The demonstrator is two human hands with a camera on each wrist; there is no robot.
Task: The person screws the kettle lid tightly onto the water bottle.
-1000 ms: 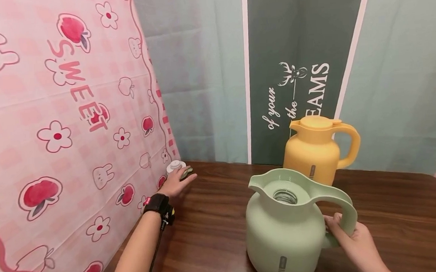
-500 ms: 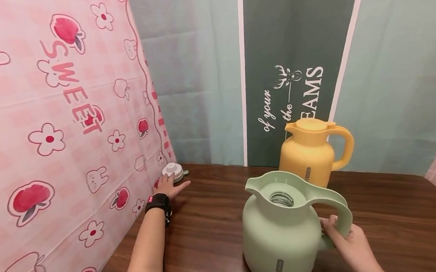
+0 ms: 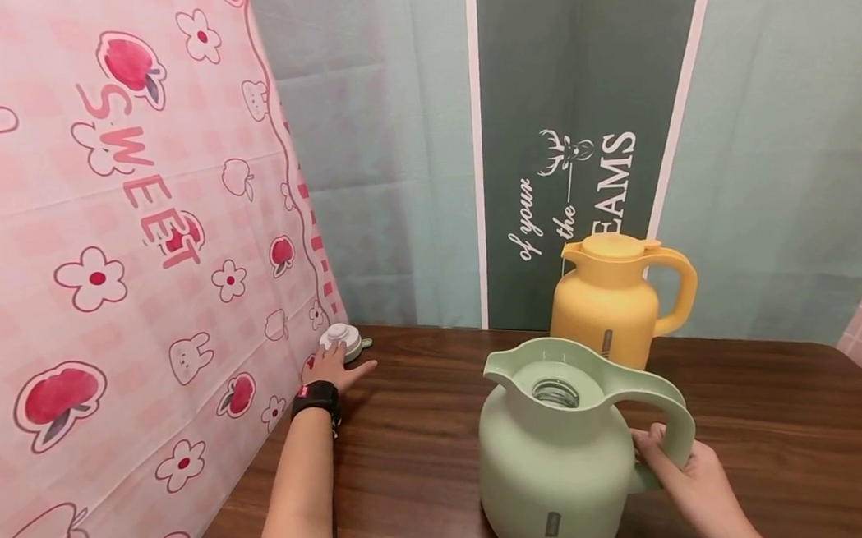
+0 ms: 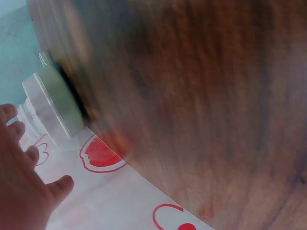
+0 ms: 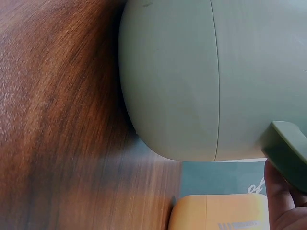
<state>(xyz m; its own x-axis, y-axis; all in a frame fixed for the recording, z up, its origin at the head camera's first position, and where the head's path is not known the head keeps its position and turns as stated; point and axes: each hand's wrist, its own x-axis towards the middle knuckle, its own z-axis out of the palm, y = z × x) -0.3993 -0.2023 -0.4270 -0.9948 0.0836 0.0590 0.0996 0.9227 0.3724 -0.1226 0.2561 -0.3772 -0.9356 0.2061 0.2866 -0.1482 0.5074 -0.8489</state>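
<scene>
A pale green thermos jug (image 3: 554, 467) stands upright on the table, its top uncovered and its inner mouth showing. My right hand (image 3: 699, 483) grips the lower part of its handle (image 3: 675, 406); only some fingers show in the right wrist view. By the pink cloth at the far left lies a jug lid (image 3: 340, 332), white part up, with a green rim and small tab. My left hand (image 3: 337, 372) is just in front of the lid, fingers spread and thumb out to the right. In the left wrist view the fingertips are close to the lid (image 4: 57, 103); contact is unclear.
A yellow thermos jug (image 3: 604, 312), lid on, stands behind the green one. Pink printed cloth (image 3: 145, 319) walls the left side. A grey-green curtain (image 3: 366, 182) hangs along the back edge of the wooden table (image 3: 411, 435).
The lid was under my left hand one second ago. That hand has drawn back toward me, leaving the lid on the table. My right hand keeps its grip on the green jug's handle.
</scene>
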